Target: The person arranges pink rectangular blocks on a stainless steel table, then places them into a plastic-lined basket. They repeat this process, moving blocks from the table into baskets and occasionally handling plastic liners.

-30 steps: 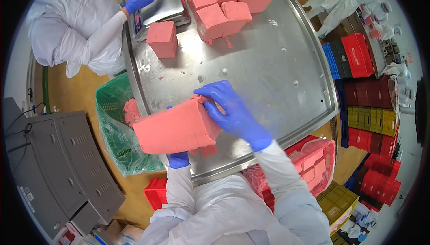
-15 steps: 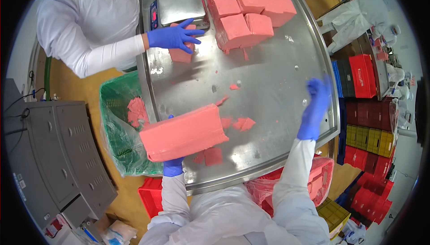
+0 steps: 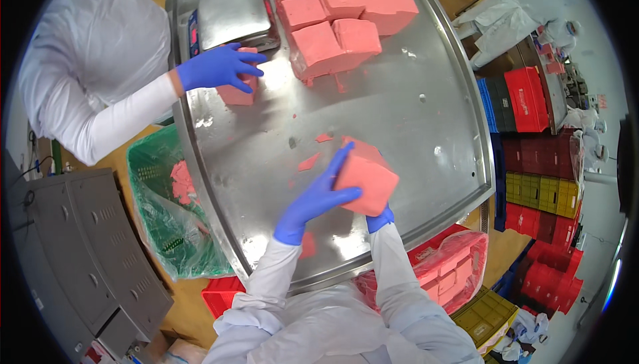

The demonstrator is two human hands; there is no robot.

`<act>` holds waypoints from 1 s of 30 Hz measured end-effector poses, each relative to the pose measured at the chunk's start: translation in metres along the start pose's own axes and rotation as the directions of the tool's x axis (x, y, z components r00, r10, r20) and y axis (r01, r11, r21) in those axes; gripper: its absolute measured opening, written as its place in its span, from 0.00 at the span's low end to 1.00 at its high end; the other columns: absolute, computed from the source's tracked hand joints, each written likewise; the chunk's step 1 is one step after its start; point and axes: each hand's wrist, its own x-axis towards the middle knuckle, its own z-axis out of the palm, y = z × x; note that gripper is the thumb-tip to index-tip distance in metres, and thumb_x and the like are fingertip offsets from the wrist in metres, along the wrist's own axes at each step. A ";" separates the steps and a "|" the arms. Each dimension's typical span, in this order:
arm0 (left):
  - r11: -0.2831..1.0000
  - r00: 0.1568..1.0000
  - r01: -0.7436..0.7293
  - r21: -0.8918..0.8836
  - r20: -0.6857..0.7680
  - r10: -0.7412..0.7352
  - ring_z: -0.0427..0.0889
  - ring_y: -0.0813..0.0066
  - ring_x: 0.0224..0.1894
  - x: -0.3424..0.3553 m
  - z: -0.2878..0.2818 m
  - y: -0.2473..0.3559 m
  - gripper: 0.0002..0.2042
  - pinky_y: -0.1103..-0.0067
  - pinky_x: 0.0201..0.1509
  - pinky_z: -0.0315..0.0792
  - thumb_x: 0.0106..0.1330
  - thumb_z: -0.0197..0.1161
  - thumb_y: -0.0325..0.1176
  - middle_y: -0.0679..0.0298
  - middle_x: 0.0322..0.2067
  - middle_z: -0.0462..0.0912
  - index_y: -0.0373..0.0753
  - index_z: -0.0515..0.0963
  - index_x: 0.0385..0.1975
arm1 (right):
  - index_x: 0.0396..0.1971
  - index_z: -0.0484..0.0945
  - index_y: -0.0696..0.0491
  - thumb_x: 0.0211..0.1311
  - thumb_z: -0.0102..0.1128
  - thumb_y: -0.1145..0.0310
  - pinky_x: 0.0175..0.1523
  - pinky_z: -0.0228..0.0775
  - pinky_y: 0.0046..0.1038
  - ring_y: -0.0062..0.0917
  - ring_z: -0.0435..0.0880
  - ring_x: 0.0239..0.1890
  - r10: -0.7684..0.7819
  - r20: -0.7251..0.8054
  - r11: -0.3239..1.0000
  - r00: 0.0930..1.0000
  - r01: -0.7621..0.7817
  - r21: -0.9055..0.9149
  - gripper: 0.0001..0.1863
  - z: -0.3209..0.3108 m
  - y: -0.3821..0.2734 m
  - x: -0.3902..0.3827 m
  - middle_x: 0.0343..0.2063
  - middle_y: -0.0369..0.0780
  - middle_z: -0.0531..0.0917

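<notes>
Both of my blue-gloved hands grip a pink block (image 3: 369, 179) over the near half of the steel table (image 3: 426, 131). My left hand (image 3: 316, 197) wraps round its left side; my right hand (image 3: 381, 217) is at its underside, mostly hidden behind it. Small pink scraps (image 3: 308, 161) lie on the steel to the left of the block. At the back, several pink blocks (image 3: 309, 54) are grouped. A co-worker's gloved hand (image 3: 216, 69) rests on a separate pink block (image 3: 236, 97) in front of the steel scale (image 3: 226, 14).
A co-worker (image 3: 93, 44) stands at left, above a green lined crate (image 3: 143, 204). A grey cabinet (image 3: 66, 244) is far left. A red lined crate of blocks (image 3: 442, 277) sits below the table's near right edge. Stacked crates (image 3: 532, 97) and other workers (image 3: 506, 11) are at right.
The block in my hands has turned from lying lengthwise to tilted and moved right. My right hand has returned to it from the right. The co-worker's hand has reached the block by the scale.
</notes>
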 end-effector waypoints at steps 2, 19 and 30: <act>0.951 0.998 0.065 0.301 -0.044 -0.054 0.50 0.67 0.71 0.041 0.011 -0.046 0.42 0.72 0.71 0.47 0.60 0.63 0.48 0.55 0.69 0.50 0.42 0.48 0.70 | 0.38 0.77 0.53 0.61 0.54 0.56 0.40 0.71 0.31 0.31 0.80 0.45 0.115 0.130 0.953 0.985 -0.072 -0.296 0.16 -0.028 -0.054 0.025 0.41 0.40 0.81; -0.129 0.832 0.513 0.849 -0.528 -0.168 0.44 0.25 0.66 -0.017 -0.119 -0.057 0.49 0.45 0.55 0.64 0.43 0.74 0.42 0.39 0.68 0.42 0.52 0.53 0.68 | 0.58 0.68 0.38 0.62 0.36 0.43 0.55 0.59 0.62 0.39 0.70 0.59 0.516 0.068 -0.056 0.854 -0.045 0.997 0.27 -0.006 0.147 0.261 0.56 0.35 0.73; -0.077 0.820 0.557 0.827 -0.562 -0.105 0.43 0.24 0.66 -0.005 -0.112 -0.067 0.46 0.41 0.55 0.62 0.46 0.66 0.28 0.40 0.68 0.40 0.58 0.50 0.69 | 0.57 0.67 0.51 0.62 0.54 0.58 0.50 0.68 0.42 0.42 0.74 0.48 0.430 0.256 0.835 0.866 -0.490 0.252 0.25 -0.005 0.173 0.177 0.46 0.45 0.76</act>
